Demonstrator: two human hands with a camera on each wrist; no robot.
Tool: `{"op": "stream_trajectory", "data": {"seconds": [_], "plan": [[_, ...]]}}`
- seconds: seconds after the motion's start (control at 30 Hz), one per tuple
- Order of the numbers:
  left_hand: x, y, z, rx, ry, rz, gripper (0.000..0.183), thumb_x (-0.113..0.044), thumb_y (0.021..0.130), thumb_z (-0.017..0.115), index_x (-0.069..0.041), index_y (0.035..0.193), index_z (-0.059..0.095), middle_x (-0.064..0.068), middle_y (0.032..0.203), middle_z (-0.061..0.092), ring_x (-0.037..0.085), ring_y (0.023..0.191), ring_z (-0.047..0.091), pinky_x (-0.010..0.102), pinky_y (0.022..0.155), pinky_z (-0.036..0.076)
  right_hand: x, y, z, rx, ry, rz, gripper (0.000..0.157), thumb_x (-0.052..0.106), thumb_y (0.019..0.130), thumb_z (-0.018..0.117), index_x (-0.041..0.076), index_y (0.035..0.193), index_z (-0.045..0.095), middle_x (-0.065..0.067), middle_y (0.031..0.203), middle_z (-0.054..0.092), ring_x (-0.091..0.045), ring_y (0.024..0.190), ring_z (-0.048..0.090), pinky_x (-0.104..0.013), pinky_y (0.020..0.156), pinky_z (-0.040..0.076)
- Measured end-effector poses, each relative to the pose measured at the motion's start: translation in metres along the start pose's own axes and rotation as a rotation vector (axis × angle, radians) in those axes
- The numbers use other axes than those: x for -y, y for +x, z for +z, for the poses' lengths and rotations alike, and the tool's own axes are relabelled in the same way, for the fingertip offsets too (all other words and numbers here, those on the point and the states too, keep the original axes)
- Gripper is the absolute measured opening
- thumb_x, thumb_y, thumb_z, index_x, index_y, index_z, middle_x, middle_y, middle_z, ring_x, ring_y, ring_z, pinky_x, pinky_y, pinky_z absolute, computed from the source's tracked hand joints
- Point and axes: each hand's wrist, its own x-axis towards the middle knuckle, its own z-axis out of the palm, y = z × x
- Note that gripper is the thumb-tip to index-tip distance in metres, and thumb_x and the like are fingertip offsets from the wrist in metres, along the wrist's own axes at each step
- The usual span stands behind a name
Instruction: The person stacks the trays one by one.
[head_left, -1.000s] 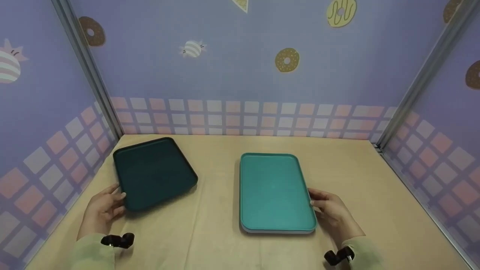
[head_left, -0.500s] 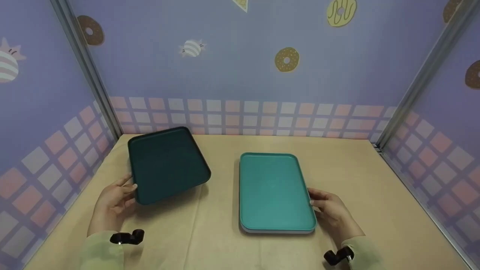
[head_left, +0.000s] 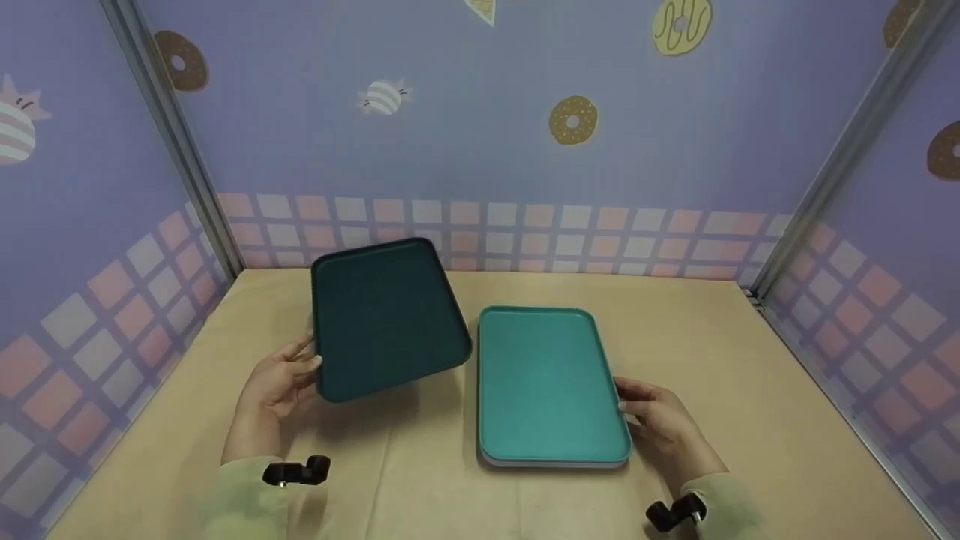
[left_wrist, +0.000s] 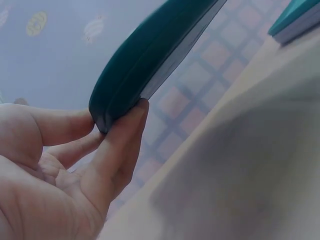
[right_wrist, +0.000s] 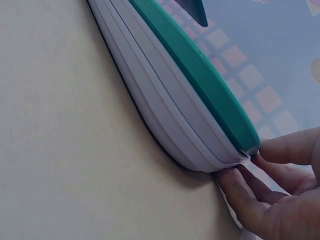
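My left hand (head_left: 274,384) pinches the near left edge of a dark teal rectangular tray (head_left: 386,319), thumb on the rim and fingers beneath. That tray is raised off the table and tilted, its shadow falling below it. Its pale underside (left_wrist: 176,57) shows in the left wrist view. Just right of it a turquoise tray (head_left: 551,382) lies flat on top of whitish trays (right_wrist: 170,95) in a stack. My right hand (head_left: 661,418) holds this stack's right edge, with the thumb at the turquoise rim and fingers at the lower layers.
The stack stands on a table with a pale yellow cover (head_left: 442,502). Patterned purple panels (head_left: 465,142) rise behind and at both sides, joined by metal corner posts (head_left: 169,127). Each wrist carries a small black camera (head_left: 298,471).
My left hand has lifted the dark teal tray and carried it rightward, its near right corner now close beside the stack. My right hand and the turquoise tray have stayed in place.
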Motion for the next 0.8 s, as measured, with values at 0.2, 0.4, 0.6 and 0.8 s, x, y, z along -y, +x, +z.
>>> {"op": "stream_trajectory", "data": {"seconds": [0.2,0.4,0.6,0.8], "plan": [[0.008,0.005,0.026,0.005,0.017,0.001,0.071,-0.002,0.103,0.057,-0.015,0.165,0.023,-0.007,0.108,0.067,0.006,0.088,0.074,0.022,0.079,0.062,0.0,0.0,0.0,0.002,0.005,0.001,0.056,-0.004,0.099,0.055,-0.005,0.153,0.041,-0.026,0.159,0.042,-0.037,0.145,0.043,-0.061,0.122,0.033],[0.015,0.008,0.045,0.022,0.025,-0.004,0.07,0.0,0.104,0.054,-0.013,0.165,0.023,0.002,0.122,0.059,0.006,0.085,0.074,0.021,0.077,0.062,0.001,0.0,0.002,-0.007,0.002,0.001,0.056,-0.003,0.099,0.055,-0.005,0.153,0.042,-0.026,0.157,0.043,-0.032,0.138,0.05,-0.059,0.12,0.037],[0.022,0.011,0.054,0.026,0.035,-0.011,0.069,0.001,0.103,0.055,-0.012,0.164,0.026,0.003,0.12,0.059,0.008,0.085,0.073,0.023,0.076,0.062,0.005,-0.003,0.008,-0.044,0.001,0.029,0.054,-0.004,0.1,0.051,-0.005,0.153,0.042,-0.026,0.157,0.042,-0.034,0.141,0.047,-0.057,0.121,0.037],[0.027,0.014,0.065,0.008,0.065,-0.005,0.067,0.002,0.102,0.055,-0.013,0.163,0.03,0.011,0.131,0.057,0.008,0.086,0.073,0.024,0.076,0.062,0.019,-0.011,0.021,-0.162,-0.054,-0.041,0.052,0.004,0.104,0.048,-0.001,0.155,0.039,-0.024,0.159,0.04,-0.036,0.146,0.041,-0.052,0.121,0.038]]}}
